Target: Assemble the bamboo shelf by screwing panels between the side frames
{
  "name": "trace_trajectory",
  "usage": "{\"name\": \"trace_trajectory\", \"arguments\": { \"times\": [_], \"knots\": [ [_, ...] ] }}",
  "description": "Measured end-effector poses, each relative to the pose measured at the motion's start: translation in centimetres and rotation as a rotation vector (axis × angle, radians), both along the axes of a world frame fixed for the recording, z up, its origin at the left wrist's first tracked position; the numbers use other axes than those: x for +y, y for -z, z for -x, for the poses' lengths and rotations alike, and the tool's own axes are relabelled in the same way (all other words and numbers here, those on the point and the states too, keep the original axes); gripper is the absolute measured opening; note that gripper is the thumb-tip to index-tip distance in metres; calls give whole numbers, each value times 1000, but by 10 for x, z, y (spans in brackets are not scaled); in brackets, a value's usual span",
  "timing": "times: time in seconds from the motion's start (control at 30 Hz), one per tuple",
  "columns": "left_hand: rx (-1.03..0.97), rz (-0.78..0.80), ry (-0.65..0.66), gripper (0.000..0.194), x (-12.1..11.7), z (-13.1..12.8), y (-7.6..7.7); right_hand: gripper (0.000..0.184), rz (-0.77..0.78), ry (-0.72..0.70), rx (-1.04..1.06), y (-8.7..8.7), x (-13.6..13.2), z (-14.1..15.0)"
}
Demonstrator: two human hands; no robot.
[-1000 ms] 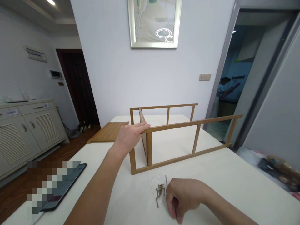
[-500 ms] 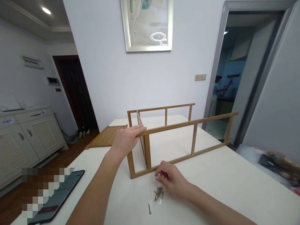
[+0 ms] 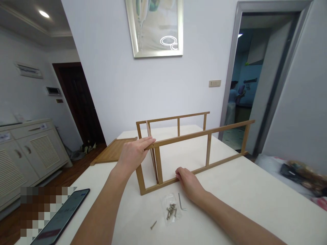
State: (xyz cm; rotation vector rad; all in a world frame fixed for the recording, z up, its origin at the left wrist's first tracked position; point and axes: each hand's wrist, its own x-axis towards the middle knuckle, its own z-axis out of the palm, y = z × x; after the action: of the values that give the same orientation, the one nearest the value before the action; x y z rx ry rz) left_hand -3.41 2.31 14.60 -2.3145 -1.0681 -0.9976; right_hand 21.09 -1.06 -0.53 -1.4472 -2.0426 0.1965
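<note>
A phone point(image 3: 65, 216) lies at the left of the white table point(image 3: 242, 197), then a wooden panel point(image 3: 112, 150) flat and apart from the rest, so it seems not yet fitted. The left hand point(image 3: 133, 153) rests palm down over the near corner of the wooden frame point(image 3: 184, 137), mid-table; its thumb is hidden, so whether it grips or only presses is unclear. The frame's two ladder-like sides stand on edge with a crosspiece point(image 3: 148, 128) between them near the left end; whether that is fastened cannot be told. In front lie one loose screw point(image 3: 153, 225), a bag of screws point(image 3: 171, 210) and a hex key point(image 3: 181, 202), suggesting much fastening remains. The right hand point(image 3: 190, 185) curls its fingers by the lower rail; what they pinch, if anything, is hidden.
</note>
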Motion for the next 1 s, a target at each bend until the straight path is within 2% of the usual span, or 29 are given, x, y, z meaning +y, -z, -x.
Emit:
{"name": "trace_trajectory", "arguments": {
  "times": [0.23,0.43,1.0],
  "knots": [
    [-1,-6,-33,36,2,0,1,15,71,-40,51,9,9,-2],
    [-15,38,-30,41,1,0,0,14,48,-34,91,13,10,-2],
    [-24,65,-41,33,-3,-1,-7,13,-52,-50,130,21,12,0]
  ]
}}
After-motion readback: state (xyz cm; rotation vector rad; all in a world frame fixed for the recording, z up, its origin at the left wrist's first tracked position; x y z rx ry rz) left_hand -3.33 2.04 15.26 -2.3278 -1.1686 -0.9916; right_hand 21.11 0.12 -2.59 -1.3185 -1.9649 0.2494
